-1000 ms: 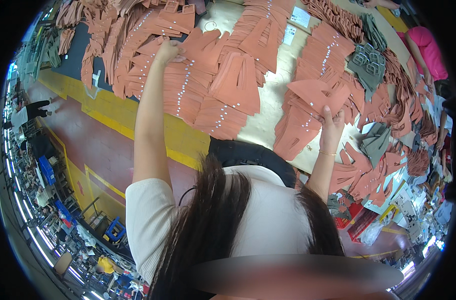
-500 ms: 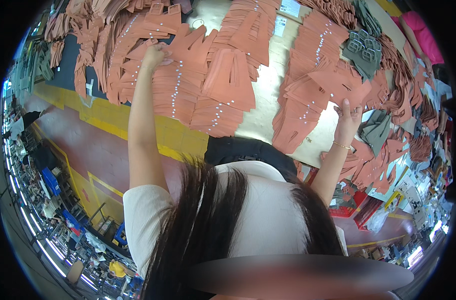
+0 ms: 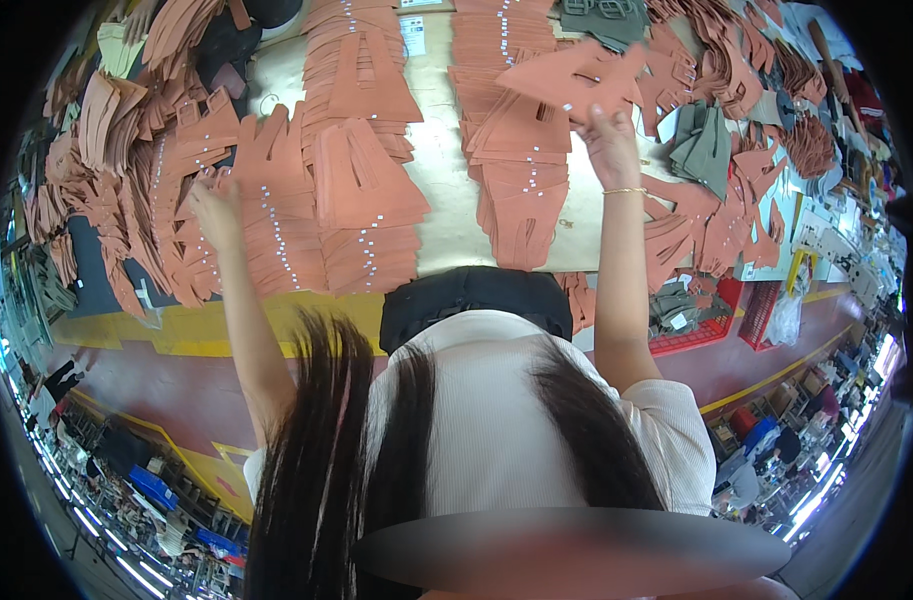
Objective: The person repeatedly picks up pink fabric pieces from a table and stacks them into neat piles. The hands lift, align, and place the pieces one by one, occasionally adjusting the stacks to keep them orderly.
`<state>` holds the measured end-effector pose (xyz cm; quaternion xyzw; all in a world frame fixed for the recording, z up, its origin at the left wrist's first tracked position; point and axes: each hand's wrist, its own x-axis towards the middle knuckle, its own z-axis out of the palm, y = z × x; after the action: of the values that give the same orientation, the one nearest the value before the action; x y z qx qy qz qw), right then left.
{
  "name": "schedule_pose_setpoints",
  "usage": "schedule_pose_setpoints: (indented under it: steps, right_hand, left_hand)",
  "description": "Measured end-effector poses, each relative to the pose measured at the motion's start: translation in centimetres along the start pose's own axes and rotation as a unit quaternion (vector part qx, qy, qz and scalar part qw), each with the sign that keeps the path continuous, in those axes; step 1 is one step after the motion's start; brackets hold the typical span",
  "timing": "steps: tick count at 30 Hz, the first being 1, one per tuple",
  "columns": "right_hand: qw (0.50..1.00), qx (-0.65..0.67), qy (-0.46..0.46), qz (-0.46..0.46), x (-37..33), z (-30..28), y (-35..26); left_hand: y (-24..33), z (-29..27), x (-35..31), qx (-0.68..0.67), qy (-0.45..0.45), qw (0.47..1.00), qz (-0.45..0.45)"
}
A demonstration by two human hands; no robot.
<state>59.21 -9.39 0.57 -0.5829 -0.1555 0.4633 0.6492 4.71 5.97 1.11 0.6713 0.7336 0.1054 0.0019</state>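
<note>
Our right hand (image 3: pixel 610 145) grasps an orange piece (image 3: pixel 546 84) by its lower right corner, thumb on top, with the piece spread out above the right stack (image 3: pixel 521 190). Our left hand (image 3: pixel 217 212) is well apart from it, fingers bent over the orange pieces at the left; we cannot tell whether they pinch one. Just right of that hand lies a fanned pile (image 3: pixel 279 180) dotted with small white tags. Bare pale table (image 3: pixel 454 190) shows between the middle stack (image 3: pixel 364 180) and the right one. Grey-green pieces (image 3: pixel 702 150) lie to the right of our right hand.
</note>
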Motion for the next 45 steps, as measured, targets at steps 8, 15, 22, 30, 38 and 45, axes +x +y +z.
schedule_pose_setpoints:
  steps: [8,15,22,30,38,45]
  right_hand:
    - [0.805,-0.582,0.108,-0.036,1.0,-1.5,6.7]
    - [0.734,-0.642,0.089,-0.204,-0.4,0.5,4.2]
    - [0.888,-0.423,0.004,-0.179,-1.9,6.2,-2.7]
    - [0.957,-0.232,-0.021,-0.175,-3.5,10.8,-6.4]
    - [0.923,-0.328,-0.044,-0.196,-2.1,12.3,-5.5]
    - [0.969,-0.08,-0.163,-0.167,2.0,18.5,0.2]
  left_hand:
    - [7.8,2.1,-11.4,-0.253,-0.165,0.951,0.07]
    - [11.0,1.6,-13.8,-0.215,-0.108,0.971,0.01]
    - [11.5,0.6,-12.5,-0.161,-0.256,0.949,-0.089]
    - [11.6,0.5,-12.8,-0.179,-0.165,0.967,-0.074]
    - [14.0,5.7,-3.1,-0.2,-0.048,0.976,0.071]
    - [16.7,7.7,1.4,-0.177,-0.2,0.964,0.002]
